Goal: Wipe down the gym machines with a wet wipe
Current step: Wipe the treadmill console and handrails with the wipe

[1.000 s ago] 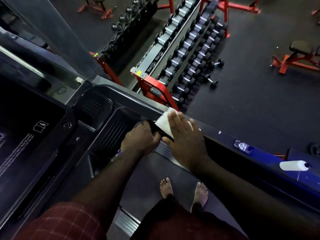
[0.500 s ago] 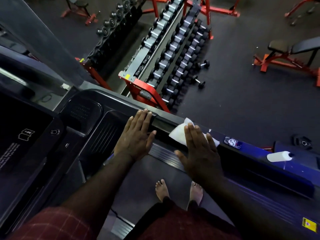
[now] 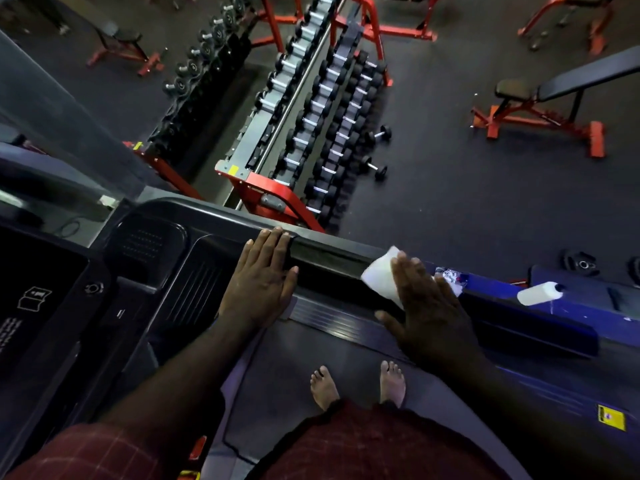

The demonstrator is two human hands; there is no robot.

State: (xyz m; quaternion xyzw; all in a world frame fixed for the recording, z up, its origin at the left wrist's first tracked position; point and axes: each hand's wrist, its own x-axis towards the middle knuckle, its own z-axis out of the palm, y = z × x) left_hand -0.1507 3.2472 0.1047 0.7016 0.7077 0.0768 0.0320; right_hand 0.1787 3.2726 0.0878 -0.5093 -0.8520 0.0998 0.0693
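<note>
Treadmill handrail (image 3: 332, 252), wet wipe (image 3: 381, 279) crosswise

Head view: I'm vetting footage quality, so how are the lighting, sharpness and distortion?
Head view: dim, bluish light; the right hand nearly merges with the dark treadmill rail, while the wet wipe stands out bright white. Head view: wide-angle stretch toward the edges, details soft throughout, no strong glare.

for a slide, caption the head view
Right hand presses a white wipe on the treadmill handrail; left hand rests flat on it.
</note>
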